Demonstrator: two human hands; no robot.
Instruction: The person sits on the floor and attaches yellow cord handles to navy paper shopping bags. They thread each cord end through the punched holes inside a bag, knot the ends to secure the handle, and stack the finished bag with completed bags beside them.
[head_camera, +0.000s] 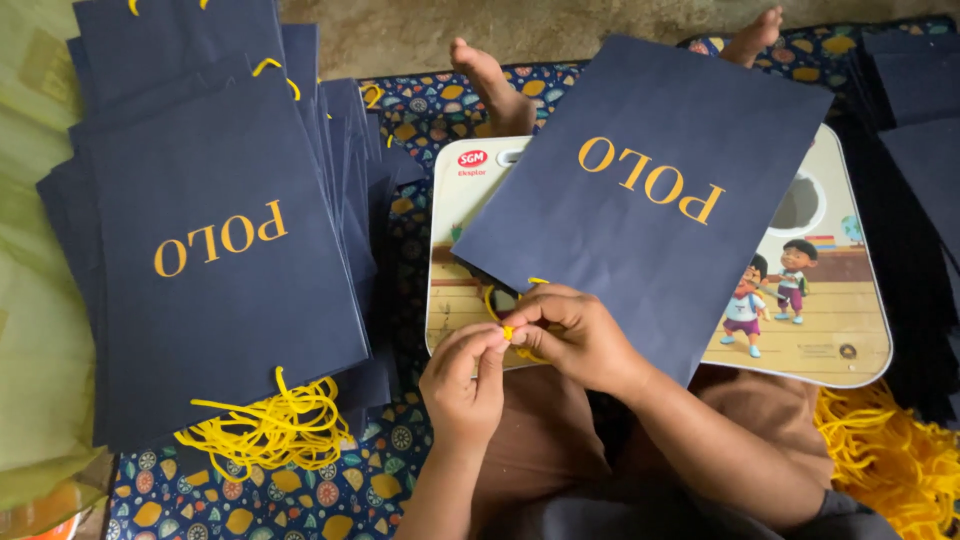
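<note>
On the patterned mat (300, 490), both hands (520, 355) pinch yellow cord (508, 332).

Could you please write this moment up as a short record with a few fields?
Left hand: pinches the yellow cord
Right hand: pinches the same cord at the navy paper bag
Under the bag: cartoon lap tray
Left side: stack of navy bags, loose yellow cords
Floor: patterned mat
</note>
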